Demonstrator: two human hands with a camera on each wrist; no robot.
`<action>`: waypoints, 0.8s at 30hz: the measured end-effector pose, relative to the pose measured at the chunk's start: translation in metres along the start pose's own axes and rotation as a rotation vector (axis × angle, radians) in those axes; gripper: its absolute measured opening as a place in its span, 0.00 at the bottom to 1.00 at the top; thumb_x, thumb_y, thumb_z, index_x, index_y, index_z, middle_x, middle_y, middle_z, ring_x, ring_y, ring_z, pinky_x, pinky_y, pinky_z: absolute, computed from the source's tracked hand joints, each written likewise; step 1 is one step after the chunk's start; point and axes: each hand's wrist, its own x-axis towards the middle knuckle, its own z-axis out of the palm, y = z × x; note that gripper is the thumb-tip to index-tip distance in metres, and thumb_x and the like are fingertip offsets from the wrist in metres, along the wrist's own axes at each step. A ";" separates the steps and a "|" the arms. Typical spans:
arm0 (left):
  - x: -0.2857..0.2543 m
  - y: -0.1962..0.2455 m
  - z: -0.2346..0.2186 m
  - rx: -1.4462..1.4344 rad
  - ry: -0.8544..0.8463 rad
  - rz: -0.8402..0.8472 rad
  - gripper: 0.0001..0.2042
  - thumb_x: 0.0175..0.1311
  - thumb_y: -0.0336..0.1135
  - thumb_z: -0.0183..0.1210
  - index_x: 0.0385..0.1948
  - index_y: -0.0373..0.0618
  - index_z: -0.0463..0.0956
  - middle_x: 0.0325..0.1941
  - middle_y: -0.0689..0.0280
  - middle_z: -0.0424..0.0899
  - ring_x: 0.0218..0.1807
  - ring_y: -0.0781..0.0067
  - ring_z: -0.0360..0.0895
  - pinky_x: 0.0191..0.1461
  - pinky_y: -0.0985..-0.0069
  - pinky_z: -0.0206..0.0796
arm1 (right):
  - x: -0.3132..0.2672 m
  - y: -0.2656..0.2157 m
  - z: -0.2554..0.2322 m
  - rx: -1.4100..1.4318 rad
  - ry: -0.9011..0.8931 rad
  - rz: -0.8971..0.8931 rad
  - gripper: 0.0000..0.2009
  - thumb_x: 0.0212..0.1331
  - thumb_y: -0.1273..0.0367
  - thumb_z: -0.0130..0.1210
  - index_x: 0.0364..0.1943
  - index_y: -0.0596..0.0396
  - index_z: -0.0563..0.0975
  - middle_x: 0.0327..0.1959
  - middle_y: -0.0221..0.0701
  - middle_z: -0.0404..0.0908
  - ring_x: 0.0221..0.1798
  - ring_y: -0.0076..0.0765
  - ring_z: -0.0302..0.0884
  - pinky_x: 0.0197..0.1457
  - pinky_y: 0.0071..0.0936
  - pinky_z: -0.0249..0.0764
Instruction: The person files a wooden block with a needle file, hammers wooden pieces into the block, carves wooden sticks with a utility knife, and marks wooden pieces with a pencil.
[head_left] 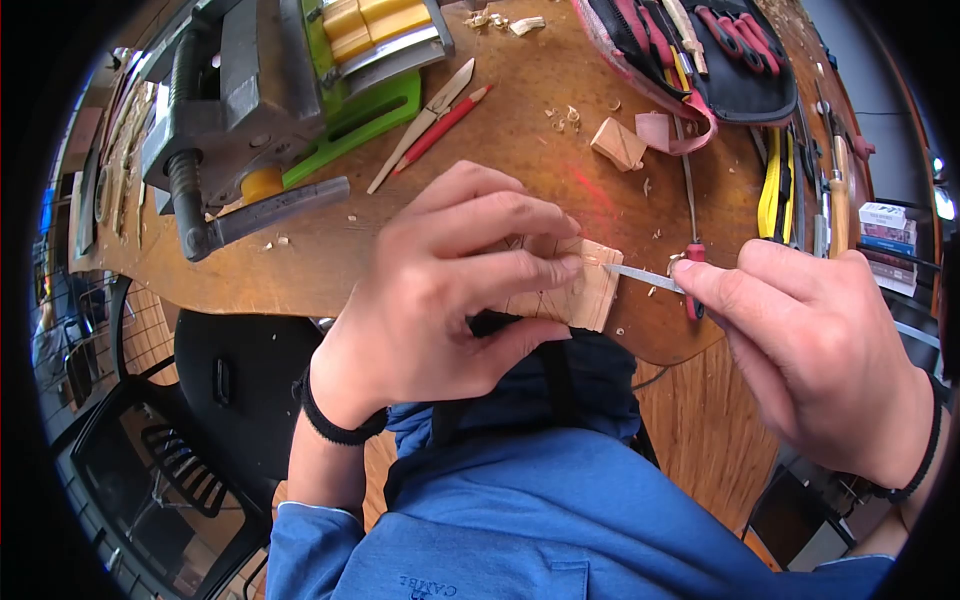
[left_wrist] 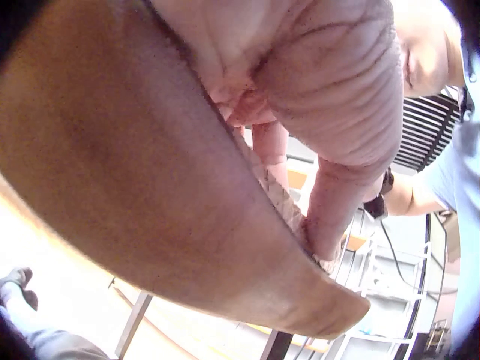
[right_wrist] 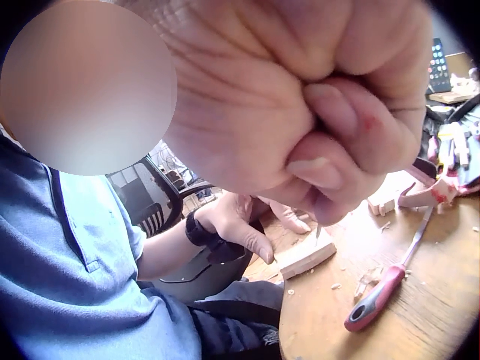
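My left hand (head_left: 440,290) holds a pale wooden block (head_left: 592,290) at the table's front edge, fingers over its top and thumb at its near side. Pencil-like lines mark the block's upper face. In my right hand (head_left: 815,335) I grip a knife, its narrow blade (head_left: 645,276) pointing left with the tip at the block's right end. The knife's handle is hidden in the fist. The right wrist view shows the curled fingers (right_wrist: 337,142) large, with the block (right_wrist: 307,256) below them. In the left wrist view, the table's underside (left_wrist: 165,172) covers much of the block.
A metal vise (head_left: 240,90) stands at the back left. Near it lie a red pencil (head_left: 443,128) and a pale pointed tool (head_left: 425,122). A red-handled tool (head_left: 695,290) lies beside the knife. Behind are a small wood block (head_left: 618,145), shavings and a tool pouch (head_left: 745,90).
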 end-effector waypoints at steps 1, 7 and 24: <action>0.000 0.000 -0.001 -0.034 0.008 -0.035 0.25 0.35 0.36 0.85 0.43 0.47 0.94 0.51 0.64 0.93 0.51 0.55 0.85 0.57 0.60 0.78 | 0.000 0.000 0.001 -0.003 0.016 -0.004 0.17 0.57 0.84 0.64 0.51 0.64 0.85 0.27 0.37 0.75 0.24 0.45 0.76 0.25 0.40 0.69; 0.005 0.000 -0.004 -0.083 -0.007 -0.063 0.25 0.32 0.33 0.86 0.41 0.48 0.94 0.50 0.64 0.94 0.52 0.57 0.86 0.59 0.61 0.77 | 0.003 0.004 0.002 0.037 0.050 -0.031 0.16 0.57 0.84 0.64 0.51 0.65 0.85 0.26 0.38 0.75 0.24 0.47 0.77 0.26 0.40 0.69; 0.011 -0.002 -0.013 -0.131 -0.102 -0.103 0.24 0.37 0.28 0.85 0.43 0.45 0.93 0.52 0.65 0.92 0.54 0.60 0.84 0.62 0.63 0.74 | 0.003 0.004 -0.002 -0.116 0.021 -0.105 0.17 0.58 0.82 0.64 0.52 0.62 0.85 0.26 0.37 0.73 0.24 0.46 0.75 0.26 0.42 0.67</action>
